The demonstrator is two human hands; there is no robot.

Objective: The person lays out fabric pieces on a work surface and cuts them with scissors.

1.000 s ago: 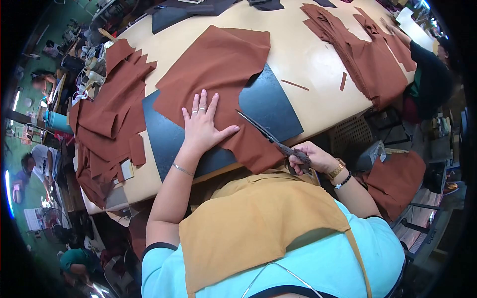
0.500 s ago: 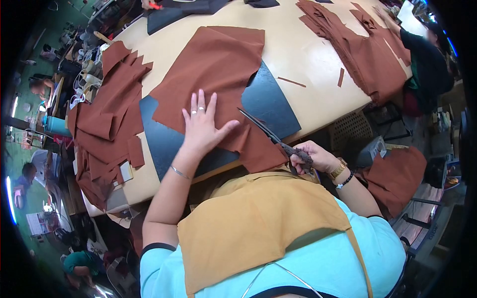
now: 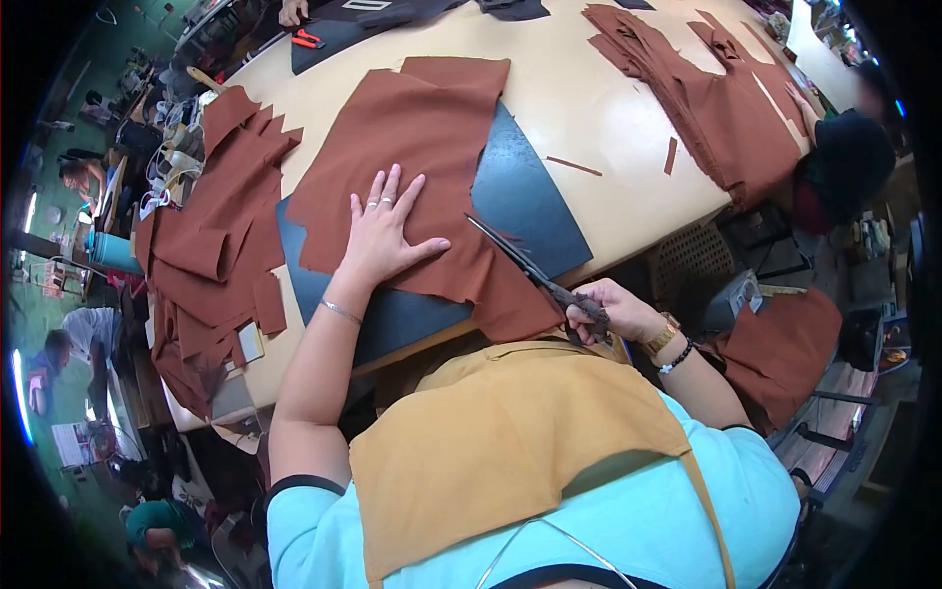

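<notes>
A large rust-brown piece of leather or fabric (image 3: 412, 128) lies over a dark blue-black cutting mat (image 3: 535, 187), its near end hanging over the table edge by my apron. My left hand (image 3: 385, 231) rests flat on it with fingers spread, wearing rings. My right hand (image 3: 608, 312) grips a long pair of scissors (image 3: 520, 257), whose handles are wrapped in dark cloth. The blades point up and left across the right side of the brown piece. Whether the blades are apart is hard to make out.
More brown pieces pile up at left (image 3: 221, 236) and far right (image 3: 702, 108); thin strips (image 3: 670, 155) lie between. A co-worker's hand (image 3: 293, 12) is by a red cutter (image 3: 307, 39) at the far edge. Another person (image 3: 849, 157) stands at right. A brown piece (image 3: 780, 358) hangs beside me.
My left hand has shifted left and slightly up, and the brown piece has slid left with it, baring more of the mat. The co-worker's hand has let go of the red cutter.
</notes>
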